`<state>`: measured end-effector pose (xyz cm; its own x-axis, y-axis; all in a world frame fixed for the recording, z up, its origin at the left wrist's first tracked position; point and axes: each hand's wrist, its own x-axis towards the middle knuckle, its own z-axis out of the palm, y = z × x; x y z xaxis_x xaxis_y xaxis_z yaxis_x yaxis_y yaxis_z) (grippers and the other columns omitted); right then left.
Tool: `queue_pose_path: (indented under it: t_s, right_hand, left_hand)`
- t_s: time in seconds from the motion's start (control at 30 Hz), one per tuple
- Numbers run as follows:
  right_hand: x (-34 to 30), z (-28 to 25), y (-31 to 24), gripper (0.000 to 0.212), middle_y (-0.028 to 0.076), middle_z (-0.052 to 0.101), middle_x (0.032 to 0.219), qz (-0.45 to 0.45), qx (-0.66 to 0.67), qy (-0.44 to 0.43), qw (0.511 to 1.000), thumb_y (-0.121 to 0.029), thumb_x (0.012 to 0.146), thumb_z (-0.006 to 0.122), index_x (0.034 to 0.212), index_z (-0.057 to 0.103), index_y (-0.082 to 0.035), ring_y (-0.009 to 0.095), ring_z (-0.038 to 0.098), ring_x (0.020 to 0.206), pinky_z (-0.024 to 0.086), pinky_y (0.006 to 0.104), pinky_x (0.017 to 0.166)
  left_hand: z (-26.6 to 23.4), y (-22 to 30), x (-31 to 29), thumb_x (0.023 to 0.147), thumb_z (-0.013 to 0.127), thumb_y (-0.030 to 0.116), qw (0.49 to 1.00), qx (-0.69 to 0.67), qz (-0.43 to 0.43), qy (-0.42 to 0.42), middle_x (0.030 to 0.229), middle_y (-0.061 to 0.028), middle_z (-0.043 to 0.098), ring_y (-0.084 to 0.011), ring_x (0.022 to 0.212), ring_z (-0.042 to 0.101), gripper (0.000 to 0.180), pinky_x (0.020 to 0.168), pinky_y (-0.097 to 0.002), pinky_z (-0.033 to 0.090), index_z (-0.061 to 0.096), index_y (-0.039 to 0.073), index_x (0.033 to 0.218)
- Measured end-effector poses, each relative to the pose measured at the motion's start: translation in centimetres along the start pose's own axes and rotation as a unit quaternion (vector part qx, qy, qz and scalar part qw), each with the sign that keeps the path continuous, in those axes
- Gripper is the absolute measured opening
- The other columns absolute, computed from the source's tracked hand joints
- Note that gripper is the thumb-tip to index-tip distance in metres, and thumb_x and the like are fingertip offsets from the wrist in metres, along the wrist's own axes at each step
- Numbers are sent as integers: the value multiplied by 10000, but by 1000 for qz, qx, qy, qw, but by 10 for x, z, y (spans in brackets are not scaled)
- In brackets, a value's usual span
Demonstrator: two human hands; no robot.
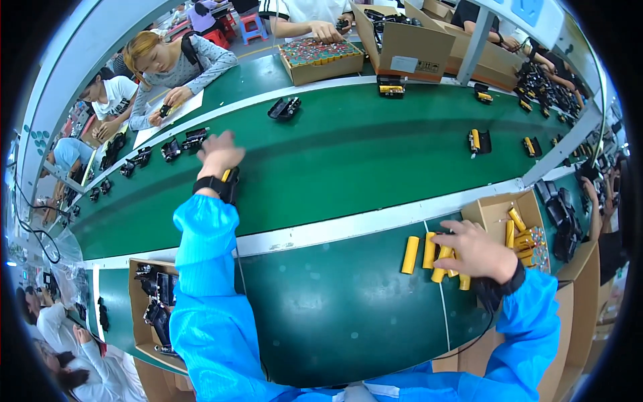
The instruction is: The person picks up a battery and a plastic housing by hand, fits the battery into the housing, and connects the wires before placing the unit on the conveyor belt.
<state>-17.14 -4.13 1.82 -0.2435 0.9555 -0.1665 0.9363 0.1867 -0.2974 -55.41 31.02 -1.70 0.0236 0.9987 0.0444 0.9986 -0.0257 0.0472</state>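
Observation:
My left hand [221, 153] is stretched out over the green conveyor belt [321, 147], slightly smeared by motion, with its fingers apart and nothing visible in them. Under its wrist lies a black plastic casing with a yellow battery [229, 177], partly hidden by the arm. Just past the fingers sits another open black casing [194, 139]. On the near green worktop, my right hand [477, 250] hovers with spread, bent fingers over several loose yellow batteries [429, 250]. Its fingertips touch or nearly touch them. One yellow battery [410, 255] lies apart at their left.
A cardboard box of yellow batteries [492, 210] stands beside my right hand. Left of my left arm is a box of black casings [138, 321]. More casings [284, 109] dot the belt. Across it, people work near a carton of batteries [321, 70]. A white rail [348, 212] divides belt and worktop.

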Motion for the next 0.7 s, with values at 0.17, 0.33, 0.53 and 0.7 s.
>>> queue_pose_path:
  t_s: [0.17,0.33,0.53,0.7]
  right_hand:
    - [2,12,-58,492,221,540,1158,18,-184,143,972,-239,711,788,1147,617,-89,377,510,1089,417,469,929]
    - [25,64,-85,521,192,554,1044,122,-63,166,977,-198,737,750,1182,550,-15,346,546,909,464,432,814]
    - [45,90,-78,461,226,568,1010,143,-77,154,975,-147,769,693,1175,528,-4,349,585,850,500,399,730]
    - [48,80,-65,359,225,597,908,82,75,205,972,-60,804,582,1151,518,5,349,609,833,512,411,710]
  left_hand:
    - [23,60,53,749,710,432,994,-91,55,6,1293,-139,534,-347,1256,456,655,1030,-548,335,517,147,1306]
    - [68,120,85,700,750,468,976,-204,2,70,1296,-130,541,-341,1242,471,753,1024,-530,340,500,83,1298]
    - [46,117,66,640,786,492,980,-196,14,23,1251,-157,581,-358,1201,509,903,1027,-520,327,452,43,1349]
    - [-4,96,5,606,799,488,959,-258,111,-29,1192,-157,617,-364,1160,541,951,1020,-505,326,440,56,1373]
